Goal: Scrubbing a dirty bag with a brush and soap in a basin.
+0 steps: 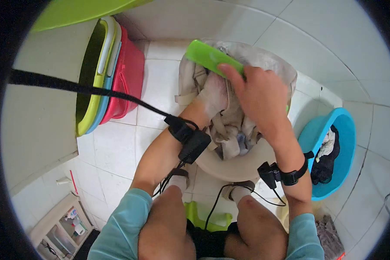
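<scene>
A bright green brush (203, 57) is gripped in my right hand (263, 94), my thumb lying along its back; its underside is hidden. Below it, a wet beige cloth item with straps (229, 125) lies bunched up in a round beige basin (237, 169). My left hand (213, 94) is down in the folds of this item, just under the brush. That hand is blurred, and the brush and cloth cover its fingers. A greyish wet part of the cloth (266, 57) spreads over the basin's far side.
Left stand nested yellow, blue and pink buckets (131, 71). A blue tub (346, 152) with dark and white clothes is at the right. Black cables (133, 99) run to devices on both wrists. A green plastic stool (195, 216) shows beneath my legs. Tiled wall (312, 42) rises beyond the basin.
</scene>
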Tool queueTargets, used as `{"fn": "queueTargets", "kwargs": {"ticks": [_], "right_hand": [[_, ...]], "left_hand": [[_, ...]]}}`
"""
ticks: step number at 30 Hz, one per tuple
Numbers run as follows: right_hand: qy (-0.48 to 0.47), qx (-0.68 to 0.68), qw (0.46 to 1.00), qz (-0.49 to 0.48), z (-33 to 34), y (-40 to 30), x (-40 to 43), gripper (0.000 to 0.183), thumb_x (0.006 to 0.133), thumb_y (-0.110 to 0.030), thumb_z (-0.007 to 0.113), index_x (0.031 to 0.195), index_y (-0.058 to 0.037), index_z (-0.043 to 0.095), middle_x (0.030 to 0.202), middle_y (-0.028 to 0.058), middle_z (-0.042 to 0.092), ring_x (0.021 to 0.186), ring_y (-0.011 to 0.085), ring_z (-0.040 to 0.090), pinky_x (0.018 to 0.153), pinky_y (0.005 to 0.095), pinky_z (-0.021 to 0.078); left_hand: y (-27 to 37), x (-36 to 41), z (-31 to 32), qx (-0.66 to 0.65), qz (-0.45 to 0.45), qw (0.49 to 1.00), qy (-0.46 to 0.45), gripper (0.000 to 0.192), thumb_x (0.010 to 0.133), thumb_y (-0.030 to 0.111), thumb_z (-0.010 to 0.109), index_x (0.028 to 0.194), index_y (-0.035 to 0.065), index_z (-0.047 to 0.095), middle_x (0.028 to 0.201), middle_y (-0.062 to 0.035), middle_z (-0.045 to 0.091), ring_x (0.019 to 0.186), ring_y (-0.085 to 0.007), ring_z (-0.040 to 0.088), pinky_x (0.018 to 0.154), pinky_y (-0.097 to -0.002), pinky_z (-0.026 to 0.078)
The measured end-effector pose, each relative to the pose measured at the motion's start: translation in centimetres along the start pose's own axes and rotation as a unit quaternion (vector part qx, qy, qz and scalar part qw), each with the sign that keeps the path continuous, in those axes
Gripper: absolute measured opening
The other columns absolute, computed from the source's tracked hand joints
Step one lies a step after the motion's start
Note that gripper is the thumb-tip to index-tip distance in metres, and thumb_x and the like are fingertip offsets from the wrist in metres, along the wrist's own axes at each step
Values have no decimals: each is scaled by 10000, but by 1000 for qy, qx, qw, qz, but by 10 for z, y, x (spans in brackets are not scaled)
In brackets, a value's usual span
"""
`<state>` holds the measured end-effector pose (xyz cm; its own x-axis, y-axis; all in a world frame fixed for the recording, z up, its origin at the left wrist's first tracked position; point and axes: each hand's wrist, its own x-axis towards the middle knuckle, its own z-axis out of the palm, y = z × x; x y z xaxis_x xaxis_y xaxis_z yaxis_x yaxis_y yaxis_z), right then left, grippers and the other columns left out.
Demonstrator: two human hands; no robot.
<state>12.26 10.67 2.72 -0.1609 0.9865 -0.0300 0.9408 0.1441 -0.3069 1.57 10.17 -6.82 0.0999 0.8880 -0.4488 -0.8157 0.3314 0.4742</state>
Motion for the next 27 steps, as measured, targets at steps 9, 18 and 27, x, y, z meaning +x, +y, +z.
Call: {"fn": "queueTargets", "kwargs": {"ticks": [9,18,27], "right_hand": [[-10,54,997,49,8,31,-51,595,926,-532,511,685,-4,642,624,249,599,635,435,623,604,515,488],[-36,26,999,23,-4,23,-52,587,922,-476,555,637,35,594,580,254,542,589,441,570,544,502,452],[-51,2,998,32,-27,21,-47,589,949,-488,494,661,12,609,618,228,591,606,438,591,560,514,464]], "left_hand": [[16,-21,20,-245,-173,910,-285,469,1000,431,381,1295,90,512,1236,-108,593,1157,-258,558,1047,-421,414],[14,-32,-20,-50,-17,963,-263,546,993,443,324,1337,40,457,1336,-147,524,1221,-299,513,1081,-430,380],[17,-50,-16,-215,-100,928,-288,601,979,477,299,1400,62,410,1427,-142,440,1300,-311,435,1115,-460,332]]}}
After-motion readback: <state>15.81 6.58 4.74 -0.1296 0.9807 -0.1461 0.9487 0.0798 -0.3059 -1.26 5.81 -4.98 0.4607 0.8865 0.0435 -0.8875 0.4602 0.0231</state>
